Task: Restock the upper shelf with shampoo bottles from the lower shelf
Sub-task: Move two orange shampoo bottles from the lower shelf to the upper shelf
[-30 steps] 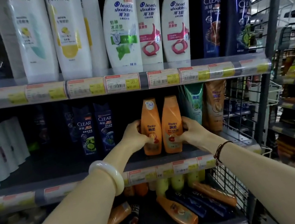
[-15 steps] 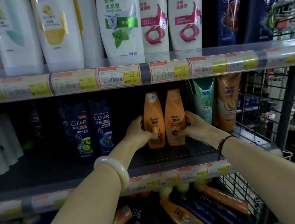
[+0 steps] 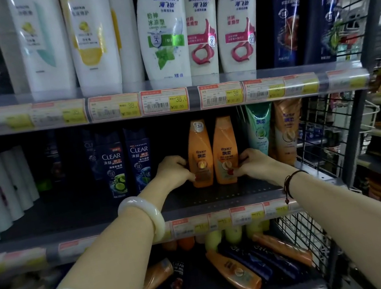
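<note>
Two orange Rejoice shampoo bottles stand upright side by side on the middle shelf [image 3: 219,196]. My left hand [image 3: 173,171] grips the left orange bottle [image 3: 198,148] at its lower left side. My right hand [image 3: 251,163] grips the right orange bottle [image 3: 223,143] at its lower right side. Both bottles rest on the shelf board. On the bottom shelf lie several orange and dark blue bottles, among them an orange one [image 3: 233,273] flat on its side.
Two dark Clear bottles [image 3: 127,163] stand left of my left hand. A green tube [image 3: 259,129] and a brown bottle [image 3: 288,132] stand right of my right hand. White bottles fill the top shelf [image 3: 176,101]. A wire side panel [image 3: 323,141] closes the right end.
Both hands have pushed the two orange bottles a little deeper onto the middle shelf, and my head has moved closer and tilted up. The grips are the same.
</note>
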`<state>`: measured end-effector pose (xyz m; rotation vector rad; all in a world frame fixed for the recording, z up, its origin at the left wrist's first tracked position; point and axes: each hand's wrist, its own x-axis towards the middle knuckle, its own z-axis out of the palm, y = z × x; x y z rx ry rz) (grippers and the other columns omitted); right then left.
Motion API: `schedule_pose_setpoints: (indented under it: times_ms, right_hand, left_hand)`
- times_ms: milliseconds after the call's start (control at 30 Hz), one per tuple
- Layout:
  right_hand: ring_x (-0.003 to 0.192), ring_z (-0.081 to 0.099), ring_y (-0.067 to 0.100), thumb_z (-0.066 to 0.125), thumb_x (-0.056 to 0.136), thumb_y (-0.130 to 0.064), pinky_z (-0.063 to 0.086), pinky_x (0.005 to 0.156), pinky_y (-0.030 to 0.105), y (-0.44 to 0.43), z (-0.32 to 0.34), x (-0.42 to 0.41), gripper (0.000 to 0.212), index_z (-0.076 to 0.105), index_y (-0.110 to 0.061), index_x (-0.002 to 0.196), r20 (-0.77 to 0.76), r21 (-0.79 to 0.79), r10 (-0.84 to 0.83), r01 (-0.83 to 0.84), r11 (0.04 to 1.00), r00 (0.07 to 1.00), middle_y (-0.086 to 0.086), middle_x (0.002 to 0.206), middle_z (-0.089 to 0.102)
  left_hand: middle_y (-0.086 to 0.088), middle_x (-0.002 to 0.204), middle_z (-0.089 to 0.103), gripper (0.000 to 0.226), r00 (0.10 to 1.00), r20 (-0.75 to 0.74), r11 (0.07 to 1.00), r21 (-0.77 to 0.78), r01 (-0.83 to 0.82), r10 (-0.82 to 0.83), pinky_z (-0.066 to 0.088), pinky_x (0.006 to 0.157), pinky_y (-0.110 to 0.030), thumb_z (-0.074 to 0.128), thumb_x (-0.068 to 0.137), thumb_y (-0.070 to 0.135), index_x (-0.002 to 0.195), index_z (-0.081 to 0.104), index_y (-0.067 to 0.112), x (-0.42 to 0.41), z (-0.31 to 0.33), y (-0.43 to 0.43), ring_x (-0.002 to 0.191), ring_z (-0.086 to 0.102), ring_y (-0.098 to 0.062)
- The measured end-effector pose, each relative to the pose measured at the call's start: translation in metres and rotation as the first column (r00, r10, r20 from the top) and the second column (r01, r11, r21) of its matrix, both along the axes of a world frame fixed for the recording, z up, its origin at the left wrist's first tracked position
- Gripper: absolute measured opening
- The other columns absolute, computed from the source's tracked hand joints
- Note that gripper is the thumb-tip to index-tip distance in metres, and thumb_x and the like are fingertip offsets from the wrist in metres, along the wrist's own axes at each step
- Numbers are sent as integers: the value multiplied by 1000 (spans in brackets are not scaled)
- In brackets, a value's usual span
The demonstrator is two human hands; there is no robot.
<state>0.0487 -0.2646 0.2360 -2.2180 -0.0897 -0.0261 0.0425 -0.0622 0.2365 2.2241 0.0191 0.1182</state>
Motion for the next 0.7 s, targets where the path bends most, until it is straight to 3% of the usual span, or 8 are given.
schedule_pose_setpoints:
  times_ms: [67, 167, 267, 400, 533, 700]
  right_hand:
    - [80, 57, 15, 69, 82, -10, 42, 65, 24, 2, 5, -13, 23, 57, -3, 100, 43, -102, -37, 41, 994, 998, 5, 90, 63]
    - [100, 59, 28, 66, 83, -10, 44, 76, 29, 9, 9, -34, 34, 58, 4, 114, 107, -229, -71, 94, 969, 992, 16, 112, 64]
    - [99, 57, 27, 64, 84, -9, 41, 76, 25, 22, 15, -54, 33, 59, 4, 114, 121, -277, -37, 70, 958, 992, 19, 120, 62]
    - [121, 53, 32, 60, 86, -10, 45, 93, 32, 39, 23, -79, 42, 54, 4, 125, 141, -280, 8, 32, 959, 990, 19, 133, 54]
    - [121, 52, 32, 63, 85, -11, 44, 100, 38, 53, 23, -102, 41, 56, 3, 123, 159, -269, 57, -12, 963, 986, 19, 132, 55]
    - [107, 59, 28, 67, 83, -13, 49, 90, 36, 67, 8, -127, 35, 63, 1, 116, 152, -302, 94, -45, 952, 984, 16, 114, 63]
  left_hand:
    - [-13, 124, 61, 52, 1000, 6, 997, 72, 3, -4, 51, 97, -35, 76, 73, 7, 121, 59, 6, -9, 1, 4, 114, 58, -25]
    - [-13, 115, 65, 36, 999, 20, 985, 169, 40, -44, 52, 86, -30, 75, 75, 8, 110, 65, 5, -28, 5, 7, 101, 60, -21]
    - [-9, 113, 65, 38, 997, 62, 975, 221, 33, -48, 46, 78, -25, 77, 74, 11, 110, 65, 7, -46, 13, 11, 95, 57, -17]
    - [-11, 114, 65, 38, 991, 114, 972, 232, 43, -71, 45, 78, -26, 78, 71, 10, 107, 66, 8, -69, 21, 20, 95, 57, -20]
    - [-12, 111, 66, 33, 983, 156, 967, 246, 61, -101, 48, 80, -28, 77, 72, 8, 104, 67, 8, -94, 18, 28, 99, 61, -24]
    - [-10, 114, 65, 36, 982, 154, 954, 293, 61, -110, 43, 78, -24, 74, 76, 8, 111, 65, 8, -120, -1, 37, 101, 59, -21]
